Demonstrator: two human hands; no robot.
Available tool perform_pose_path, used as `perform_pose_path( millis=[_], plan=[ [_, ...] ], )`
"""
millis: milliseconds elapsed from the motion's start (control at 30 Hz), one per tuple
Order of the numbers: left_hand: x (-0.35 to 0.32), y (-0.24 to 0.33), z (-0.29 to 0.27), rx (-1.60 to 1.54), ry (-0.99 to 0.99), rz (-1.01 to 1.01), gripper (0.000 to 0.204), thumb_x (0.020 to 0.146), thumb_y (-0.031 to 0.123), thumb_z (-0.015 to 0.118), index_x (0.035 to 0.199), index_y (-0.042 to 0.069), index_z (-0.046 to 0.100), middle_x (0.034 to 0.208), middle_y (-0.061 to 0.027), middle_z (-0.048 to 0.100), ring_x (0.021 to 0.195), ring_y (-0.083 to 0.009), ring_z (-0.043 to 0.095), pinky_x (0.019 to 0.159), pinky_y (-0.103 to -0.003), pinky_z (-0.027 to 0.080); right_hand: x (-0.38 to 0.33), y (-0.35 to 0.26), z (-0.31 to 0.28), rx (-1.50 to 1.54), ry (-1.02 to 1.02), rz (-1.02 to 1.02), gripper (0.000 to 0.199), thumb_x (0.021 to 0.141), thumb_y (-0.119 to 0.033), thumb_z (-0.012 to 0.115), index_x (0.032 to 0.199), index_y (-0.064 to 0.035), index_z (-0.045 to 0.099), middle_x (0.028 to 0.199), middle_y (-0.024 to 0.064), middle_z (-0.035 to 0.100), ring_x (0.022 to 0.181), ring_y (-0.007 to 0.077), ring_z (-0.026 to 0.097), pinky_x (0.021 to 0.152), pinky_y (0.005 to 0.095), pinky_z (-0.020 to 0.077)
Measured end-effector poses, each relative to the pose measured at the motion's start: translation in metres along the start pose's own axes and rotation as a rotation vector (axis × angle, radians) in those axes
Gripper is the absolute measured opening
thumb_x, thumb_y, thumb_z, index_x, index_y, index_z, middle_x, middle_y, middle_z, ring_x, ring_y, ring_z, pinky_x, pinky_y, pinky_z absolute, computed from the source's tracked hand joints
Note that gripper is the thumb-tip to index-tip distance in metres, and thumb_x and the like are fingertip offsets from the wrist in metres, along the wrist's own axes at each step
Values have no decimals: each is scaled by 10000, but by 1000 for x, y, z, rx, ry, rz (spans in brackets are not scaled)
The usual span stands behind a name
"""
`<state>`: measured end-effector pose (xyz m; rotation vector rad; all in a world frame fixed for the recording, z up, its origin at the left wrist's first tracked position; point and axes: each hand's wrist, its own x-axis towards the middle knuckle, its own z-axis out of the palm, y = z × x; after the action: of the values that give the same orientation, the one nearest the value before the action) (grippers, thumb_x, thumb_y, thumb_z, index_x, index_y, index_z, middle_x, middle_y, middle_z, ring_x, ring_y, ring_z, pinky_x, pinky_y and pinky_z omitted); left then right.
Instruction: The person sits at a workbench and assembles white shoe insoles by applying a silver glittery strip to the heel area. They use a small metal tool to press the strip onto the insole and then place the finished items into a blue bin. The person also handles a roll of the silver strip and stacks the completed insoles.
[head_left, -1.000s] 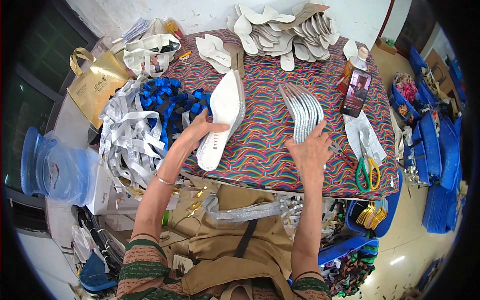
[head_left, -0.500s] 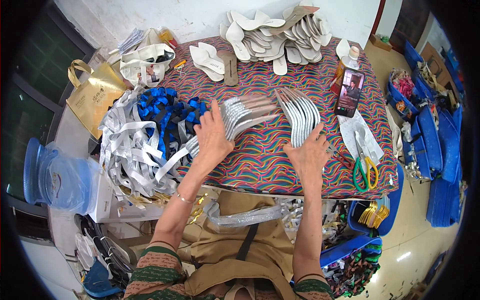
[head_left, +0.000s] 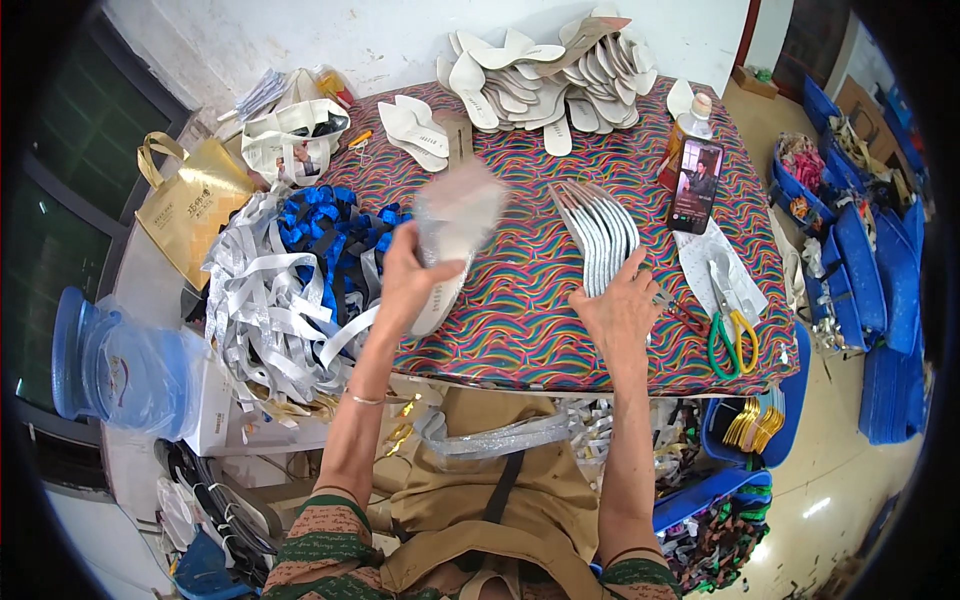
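My left hand (head_left: 408,282) grips a white shoe insole (head_left: 452,232) and lifts it, blurred, above the table with the striped rainbow cloth (head_left: 520,330). Silver straps trail from that hand toward the pile on the left. My right hand (head_left: 622,312) lies flat, fingers apart, on the near ends of a fanned row of silver-white straps (head_left: 600,232) spread on the cloth. Both forearms come up from the lower edge.
Silver straps (head_left: 262,310) and blue straps (head_left: 330,230) are heaped at the table's left. A heap of insoles (head_left: 545,75) lies at the back. A phone (head_left: 696,185), a bottle (head_left: 684,135) and green-handled scissors (head_left: 728,335) sit at the right. A gold bag (head_left: 190,205) stands at the left.
My left hand has picked up an insole and raised it off the cloth toward me. My right hand stays pressed on the fanned straps.
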<state>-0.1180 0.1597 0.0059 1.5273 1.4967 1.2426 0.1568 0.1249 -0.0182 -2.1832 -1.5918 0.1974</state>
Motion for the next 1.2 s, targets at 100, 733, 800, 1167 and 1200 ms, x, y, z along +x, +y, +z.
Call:
perform_pose_path(
  millis=[100,733,800,1167,1200],
  plan=[
    [-9,29,-22,-506,17,-25,661,701,72,836,1285,-10,538,1170,-119,642,1039,-204,636,928,-363,493,1,4,5,-35,22,-8,1122,667,-456,775,1476,129,263,1187,281,553,1119,429,547,923,583,449],
    [-24,-28,82,-1204,-381,-630,475,922,292,703,1291,14,593,1210,-111,679,1109,-255,645,1016,-414,494,11,15,-7,126,-31,-70,1061,673,-433,772,1428,158,319,1169,390,577,1083,513,585,951,526,484],
    [-24,-27,96,-1215,-431,-639,474,944,297,681,1304,5,579,1226,-112,670,1116,-252,643,1019,-412,496,14,22,-4,169,-14,-107,1049,670,-428,774,1421,159,336,1177,396,573,1093,510,587,960,514,481],
    [-10,-27,106,-1108,-461,-677,541,1027,432,527,1356,4,553,1290,-127,648,1126,-215,656,982,-364,529,-2,30,-7,578,-140,-55,689,857,-370,735,1308,97,505,1146,340,604,1075,453,598,921,464,468],
    [-10,-20,105,-1036,-441,-661,537,1031,437,516,1348,7,563,1281,-118,653,1115,-207,658,976,-356,528,4,36,-9,730,-199,12,631,870,-368,723,1272,85,543,1122,312,625,1063,430,605,909,456,469]
  ],
)
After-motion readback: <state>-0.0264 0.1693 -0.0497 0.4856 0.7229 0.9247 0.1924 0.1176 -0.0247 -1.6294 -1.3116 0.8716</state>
